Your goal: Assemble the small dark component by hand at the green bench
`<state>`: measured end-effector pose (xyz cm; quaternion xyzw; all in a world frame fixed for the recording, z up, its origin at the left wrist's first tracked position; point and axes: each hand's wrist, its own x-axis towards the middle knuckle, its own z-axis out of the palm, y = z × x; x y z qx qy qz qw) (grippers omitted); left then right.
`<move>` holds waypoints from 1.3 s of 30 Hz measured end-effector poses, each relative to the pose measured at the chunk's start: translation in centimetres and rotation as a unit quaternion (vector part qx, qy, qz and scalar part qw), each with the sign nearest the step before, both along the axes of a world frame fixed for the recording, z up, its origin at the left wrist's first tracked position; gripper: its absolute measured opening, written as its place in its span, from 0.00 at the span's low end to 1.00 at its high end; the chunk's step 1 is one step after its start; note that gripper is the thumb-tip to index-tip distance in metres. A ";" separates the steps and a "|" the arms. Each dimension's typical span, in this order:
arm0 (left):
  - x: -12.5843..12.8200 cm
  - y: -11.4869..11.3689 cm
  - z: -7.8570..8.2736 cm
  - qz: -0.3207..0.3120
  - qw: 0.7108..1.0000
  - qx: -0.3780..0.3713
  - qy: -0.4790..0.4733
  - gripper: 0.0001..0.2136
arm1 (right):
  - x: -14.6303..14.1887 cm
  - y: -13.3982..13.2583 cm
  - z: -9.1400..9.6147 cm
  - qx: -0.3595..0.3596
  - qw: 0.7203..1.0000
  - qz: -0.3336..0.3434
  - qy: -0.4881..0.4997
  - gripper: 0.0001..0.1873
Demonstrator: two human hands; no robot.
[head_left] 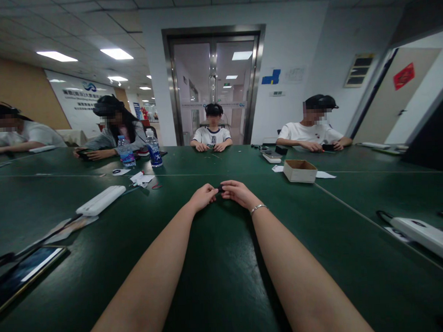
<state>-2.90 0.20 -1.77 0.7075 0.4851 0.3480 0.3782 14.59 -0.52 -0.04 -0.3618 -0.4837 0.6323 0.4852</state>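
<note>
Both my arms reach forward over a green table [226, 263]. A small black object [220, 188] sits between my hands, too small to name. My left hand [204, 197] pinches its left side between thumb and fingers. From the other side, my right hand [237, 193] grips it with the thumb and fingertips, and a silver bracelet [259, 209] circles that wrist. Most of the object is covered by my fingers.
An open cardboard box [300, 172] stands ahead on the right. White power strips lie left [101, 200] and right [426, 233]. A phone [24, 272] rests near left. Two bottles [153, 148] stand beyond. Several people sit around the table.
</note>
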 end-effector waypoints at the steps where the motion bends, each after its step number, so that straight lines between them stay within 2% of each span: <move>1: 0.0 0.0 0.0 -0.003 1.000 0.003 0.003 0.15 | 0.0 0.0 0.0 -0.001 1.000 -0.001 -0.001 0.08; 6: 0.1 0.0 0.1 -0.009 1.000 0.001 0.007 0.17 | 0.0 0.0 0.1 -0.005 1.000 -0.005 -0.001 0.08; 12: 0.1 0.1 -0.1 -0.004 1.000 0.013 0.001 0.13 | -0.1 0.0 0.1 -0.006 1.000 -0.009 -0.008 0.09; 16: 0.1 0.1 -0.1 -0.008 1.000 0.020 0.006 0.15 | -0.1 -0.1 0.1 -0.004 1.000 -0.007 -0.009 0.09; 24: 0.2 -0.8 0.6 -0.003 0.999 0.008 -0.042 0.08 | -0.1 0.0 0.0 -0.002 1.000 -0.005 -0.009 0.08; 32: 0.0 -0.1 -0.1 -0.001 0.999 0.007 -0.032 0.16 | 0.0 0.0 0.1 -0.002 1.000 -0.005 -0.009 0.08; 39: 0.0 -0.9 0.4 0.016 0.997 0.068 -0.045 0.13 | -0.1 0.0 0.1 -0.003 1.000 -0.006 -0.009 0.08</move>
